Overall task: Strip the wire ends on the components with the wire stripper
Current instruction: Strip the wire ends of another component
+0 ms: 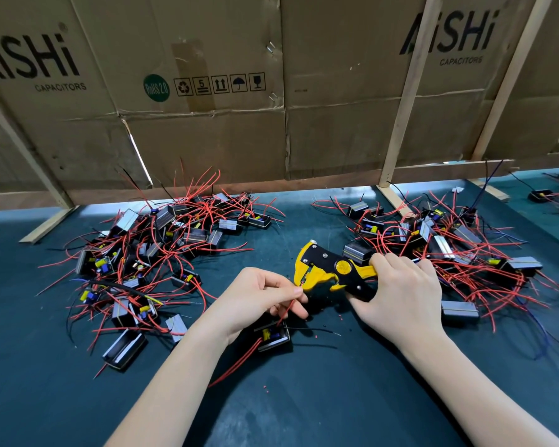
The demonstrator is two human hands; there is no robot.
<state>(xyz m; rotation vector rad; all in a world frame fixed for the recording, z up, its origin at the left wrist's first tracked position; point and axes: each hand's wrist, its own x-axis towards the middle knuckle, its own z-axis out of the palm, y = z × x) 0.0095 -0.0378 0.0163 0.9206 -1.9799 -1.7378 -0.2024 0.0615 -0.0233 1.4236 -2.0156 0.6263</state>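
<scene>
Fingers of the left hand (255, 296) pinch a red wire (287, 309) that rises from a small black component (273, 337) lying on the dark table (336, 382) just beneath that hand, its tip held at the mouth of the wire stripper (331, 271). The right hand (397, 295) has its grip curled round the stripper's yellow-and-black handles, the tool's head pointing left toward the wire. Piles of like components (162, 250) with red leads lie to the left and right (449, 243), before cardboard boxes (207, 85).

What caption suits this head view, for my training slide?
Left hand pinches a red wire at the yellow wire stripper gripped by the right hand.
</scene>
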